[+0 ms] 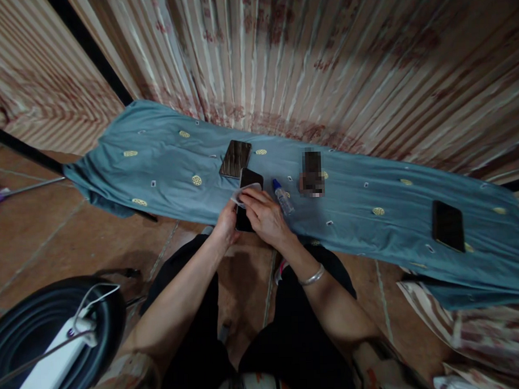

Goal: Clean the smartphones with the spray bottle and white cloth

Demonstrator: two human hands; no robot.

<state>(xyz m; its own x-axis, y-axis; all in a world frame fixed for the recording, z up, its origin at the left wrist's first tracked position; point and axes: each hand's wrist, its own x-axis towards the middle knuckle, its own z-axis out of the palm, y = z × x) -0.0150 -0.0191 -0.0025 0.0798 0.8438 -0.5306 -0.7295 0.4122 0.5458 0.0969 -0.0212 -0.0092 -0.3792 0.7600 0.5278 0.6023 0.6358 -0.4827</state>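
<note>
My left hand (pixel 227 223) grips the lower part of a black phone (pixel 249 180), held upright over the near edge of a teal cloth-covered table (pixel 165 164). My right hand (pixel 263 216) presses a small white wipe (pixel 244 192) against the phone's screen. A silver bangle sits on my right wrist. A small clear spray bottle with a blue cap (pixel 282 197) lies on the cloth just right of my right hand.
On the cloth lie a phone with a reflective striped back (pixel 235 158), a blurred dark object (pixel 312 173), and another black phone (pixel 447 226) at the right. Striped curtains hang behind. A black round object with a white power strip (pixel 56 349) sits at lower left.
</note>
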